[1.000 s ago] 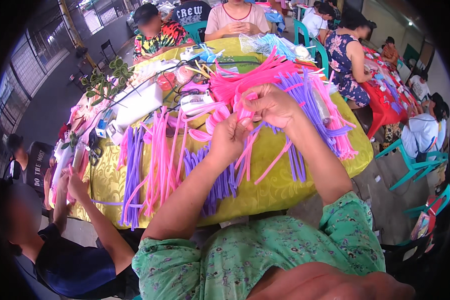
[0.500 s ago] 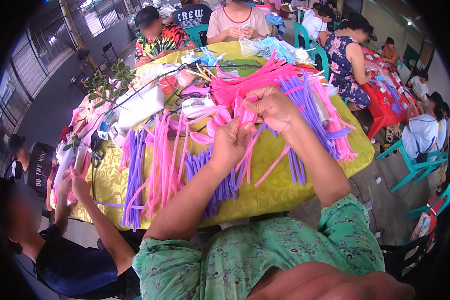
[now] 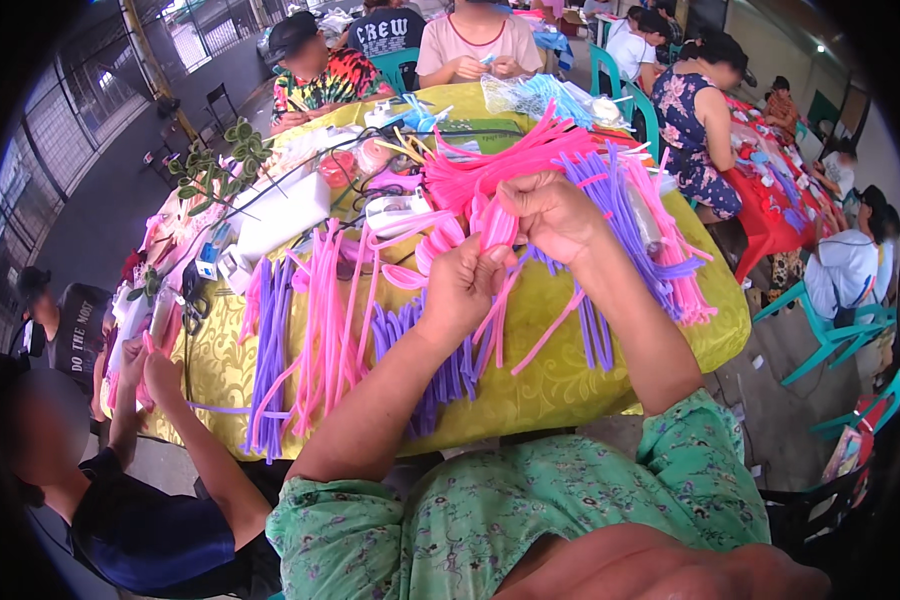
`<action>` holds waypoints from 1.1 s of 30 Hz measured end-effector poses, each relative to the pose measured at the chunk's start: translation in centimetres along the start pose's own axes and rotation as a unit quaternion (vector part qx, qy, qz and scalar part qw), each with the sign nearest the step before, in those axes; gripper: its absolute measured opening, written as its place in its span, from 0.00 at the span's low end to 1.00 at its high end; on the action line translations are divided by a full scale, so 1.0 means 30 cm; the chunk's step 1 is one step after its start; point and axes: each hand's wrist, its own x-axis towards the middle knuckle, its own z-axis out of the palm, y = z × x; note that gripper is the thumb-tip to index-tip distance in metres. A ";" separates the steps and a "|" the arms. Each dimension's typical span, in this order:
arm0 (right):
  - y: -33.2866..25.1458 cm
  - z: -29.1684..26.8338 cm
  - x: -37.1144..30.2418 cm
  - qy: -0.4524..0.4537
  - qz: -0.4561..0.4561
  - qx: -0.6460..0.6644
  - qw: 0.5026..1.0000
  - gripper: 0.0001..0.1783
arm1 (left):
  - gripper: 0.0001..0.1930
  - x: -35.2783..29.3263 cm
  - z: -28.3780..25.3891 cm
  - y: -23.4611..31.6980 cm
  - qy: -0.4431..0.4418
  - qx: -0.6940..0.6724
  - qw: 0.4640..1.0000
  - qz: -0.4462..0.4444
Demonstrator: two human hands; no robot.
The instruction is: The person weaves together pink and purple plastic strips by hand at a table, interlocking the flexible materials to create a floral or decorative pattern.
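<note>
Above the near middle of the table, both my hands are closed on one pink looped piece of fuzzy pipe cleaner [image 3: 495,222]. My left hand [image 3: 464,285] pinches its lower part from the left. My right hand [image 3: 558,215] grips its upper right side, with the fingertips partly hidden. More pink loops [image 3: 440,240] stick out left of my left hand. Just behind lies a thick bundle of hot pink pipe cleaners [image 3: 500,165]. Purple pipe cleaners [image 3: 425,345] lie under my left forearm, and another purple bundle [image 3: 610,215] lies right of my right hand.
A yellow-green cloth [image 3: 570,395] covers the table. Pink stems [image 3: 335,320] and purple stems [image 3: 268,370] hang over its front left. Behind them are a white block [image 3: 288,212], a leafy plant [image 3: 220,170] and black scissors [image 3: 197,310]. A co-worker [image 3: 160,520] sits close at my left.
My right hand has shifted slightly, and the pink loops between my hands look a little more spread. My left hand stays nearly in place.
</note>
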 end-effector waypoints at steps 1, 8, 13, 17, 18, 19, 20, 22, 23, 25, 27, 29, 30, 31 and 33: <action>-0.001 0.005 -0.001 0.009 0.001 0.004 1.000 0.08 | 0.08 -0.004 0.001 0.000 0.006 0.009 1.000 0.000; -0.005 0.056 -0.011 0.008 -0.050 -0.036 0.998 0.09 | 0.08 -0.004 0.000 0.003 0.010 -0.038 0.999 -0.030; -0.004 0.098 -0.022 0.014 -0.029 -0.132 0.991 0.08 | 0.09 0.010 -0.003 0.006 0.006 -0.056 0.998 0.041; -0.019 0.086 -0.031 0.033 -0.013 -0.151 0.988 0.07 | 0.09 0.009 -0.012 0.002 -0.027 -0.066 0.997 -0.017; -0.023 0.085 -0.032 0.030 -0.014 -0.161 0.986 0.07 | 0.09 0.010 -0.009 -0.001 -0.030 -0.076 0.996 -0.031; -0.028 0.085 -0.033 0.026 -0.016 -0.171 0.985 0.07 | 0.09 0.015 -0.002 -0.003 -0.017 -0.065 0.998 0.018; -0.029 0.084 -0.032 0.022 -0.018 -0.179 0.983 0.07 | 0.09 0.022 0.006 -0.004 -0.005 -0.052 0.997 0.065; -0.031 0.073 -0.031 0.015 -0.024 -0.180 0.983 0.07 | 0.09 0.026 0.000 -0.005 -0.004 -0.059 0.996 0.063; -0.031 0.071 -0.030 0.011 -0.028 -0.181 0.983 0.08 | 0.09 0.026 -0.017 -0.001 -0.016 -0.078 0.997 0.015; -0.032 0.075 -0.031 0.040 -0.027 -0.150 0.988 0.06 | 0.09 0.034 -0.026 -0.023 -0.022 -0.099 0.995 -0.022; -0.033 0.084 -0.026 0.056 -0.029 -0.129 0.990 0.06 | 0.10 0.040 -0.030 -0.047 -0.005 -0.083 0.997 0.002; -0.032 0.078 -0.020 0.066 -0.032 -0.119 0.990 0.06 | 0.10 0.033 -0.033 -0.019 0.017 -0.029 0.999 0.019; -0.029 0.068 -0.019 0.067 -0.041 -0.126 0.989 0.06 | 0.10 0.032 -0.033 0.002 0.028 0.007 0.999 0.027; -0.024 0.056 -0.017 0.067 -0.050 -0.134 0.987 0.06 | 0.09 0.034 -0.032 0.004 0.034 0.017 0.999 0.033; -0.021 0.049 -0.014 0.063 -0.055 -0.139 0.987 0.06 | 0.09 0.033 -0.039 0.010 0.049 0.043 0.997 0.046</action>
